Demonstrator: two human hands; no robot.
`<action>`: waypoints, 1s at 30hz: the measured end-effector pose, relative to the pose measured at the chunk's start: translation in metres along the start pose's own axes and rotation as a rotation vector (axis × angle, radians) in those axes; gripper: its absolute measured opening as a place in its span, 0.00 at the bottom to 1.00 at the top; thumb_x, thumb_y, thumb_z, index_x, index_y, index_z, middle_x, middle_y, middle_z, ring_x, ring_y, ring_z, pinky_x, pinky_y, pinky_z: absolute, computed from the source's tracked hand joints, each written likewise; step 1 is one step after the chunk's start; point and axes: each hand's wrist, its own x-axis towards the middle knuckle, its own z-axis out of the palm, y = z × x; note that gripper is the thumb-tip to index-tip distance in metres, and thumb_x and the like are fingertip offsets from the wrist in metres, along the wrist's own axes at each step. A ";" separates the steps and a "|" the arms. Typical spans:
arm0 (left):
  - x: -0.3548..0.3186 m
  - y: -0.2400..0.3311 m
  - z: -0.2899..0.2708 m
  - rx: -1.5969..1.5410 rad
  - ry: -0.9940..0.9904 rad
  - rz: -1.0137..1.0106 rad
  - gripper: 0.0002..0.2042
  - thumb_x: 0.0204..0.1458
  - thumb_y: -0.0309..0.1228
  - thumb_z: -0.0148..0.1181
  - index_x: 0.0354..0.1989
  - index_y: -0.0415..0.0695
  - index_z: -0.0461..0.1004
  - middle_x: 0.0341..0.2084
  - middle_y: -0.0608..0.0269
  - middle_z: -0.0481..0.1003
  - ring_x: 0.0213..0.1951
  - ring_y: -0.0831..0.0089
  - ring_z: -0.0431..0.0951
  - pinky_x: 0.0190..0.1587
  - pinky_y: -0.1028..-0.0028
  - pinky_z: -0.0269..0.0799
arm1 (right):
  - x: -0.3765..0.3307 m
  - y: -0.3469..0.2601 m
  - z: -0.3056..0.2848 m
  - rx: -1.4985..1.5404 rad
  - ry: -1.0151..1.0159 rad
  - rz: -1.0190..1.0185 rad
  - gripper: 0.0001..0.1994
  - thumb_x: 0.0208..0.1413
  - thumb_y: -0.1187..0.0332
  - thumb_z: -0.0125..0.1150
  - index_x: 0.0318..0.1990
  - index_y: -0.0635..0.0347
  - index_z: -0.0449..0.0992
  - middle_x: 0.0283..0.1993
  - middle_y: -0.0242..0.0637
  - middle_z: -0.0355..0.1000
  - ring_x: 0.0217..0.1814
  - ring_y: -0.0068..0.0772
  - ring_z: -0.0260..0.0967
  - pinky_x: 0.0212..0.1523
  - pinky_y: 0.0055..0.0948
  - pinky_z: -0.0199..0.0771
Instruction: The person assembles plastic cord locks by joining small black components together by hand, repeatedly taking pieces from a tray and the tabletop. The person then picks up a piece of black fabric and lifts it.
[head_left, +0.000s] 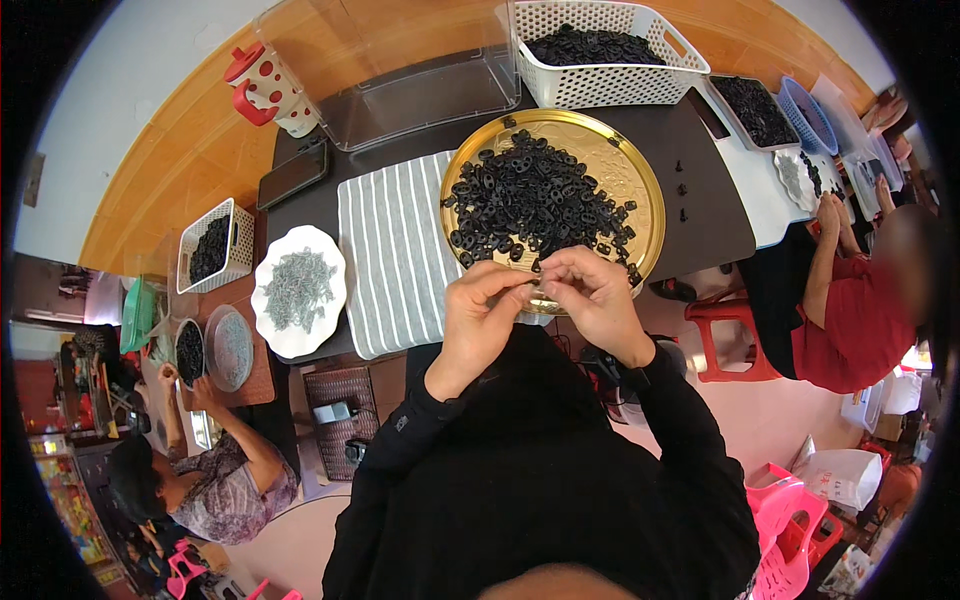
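Head view: a small black part (541,283) is pinched between both hands just at the near rim of the gold tray (648,178); its long axis cannot be told, being mostly hidden. The left hand (480,318) and right hand (596,298) are curled, fingertips closed on the part. Black parts (540,200) are heaped on the tray, beside a striped cloth (390,250).
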 end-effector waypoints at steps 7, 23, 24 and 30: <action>-0.020 -0.017 -0.041 1.229 0.281 0.408 0.10 0.41 0.18 0.57 0.35 0.34 0.77 0.31 0.57 0.72 0.35 0.59 0.70 0.37 0.63 0.63 | 0.006 -0.003 -0.011 -0.656 0.058 -0.349 0.10 0.46 0.84 0.56 0.38 0.64 0.73 0.30 0.42 0.72 0.29 0.42 0.69 0.32 0.34 0.69; -0.023 -0.011 -0.053 0.886 0.241 0.276 0.08 0.42 0.18 0.62 0.33 0.35 0.78 0.31 0.53 0.72 0.38 0.55 0.70 0.40 0.62 0.67 | 0.022 -0.027 0.031 -1.498 -0.367 -0.510 0.09 0.42 0.74 0.56 0.34 0.64 0.72 0.29 0.40 0.68 0.35 0.41 0.68 0.35 0.34 0.67; -0.025 -0.012 -0.053 0.844 0.242 0.284 0.08 0.42 0.18 0.61 0.33 0.34 0.78 0.31 0.53 0.72 0.38 0.54 0.70 0.41 0.62 0.67 | 0.024 -0.024 0.028 -1.411 -0.339 -0.498 0.08 0.43 0.74 0.56 0.33 0.64 0.72 0.29 0.41 0.68 0.35 0.42 0.68 0.35 0.36 0.67; -0.024 -0.009 -0.050 0.695 0.232 0.315 0.08 0.44 0.16 0.59 0.34 0.33 0.77 0.32 0.52 0.72 0.37 0.54 0.70 0.41 0.62 0.67 | 0.022 -0.015 0.006 -1.013 -0.134 -0.392 0.11 0.42 0.80 0.52 0.37 0.64 0.70 0.31 0.45 0.66 0.38 0.52 0.67 0.38 0.43 0.69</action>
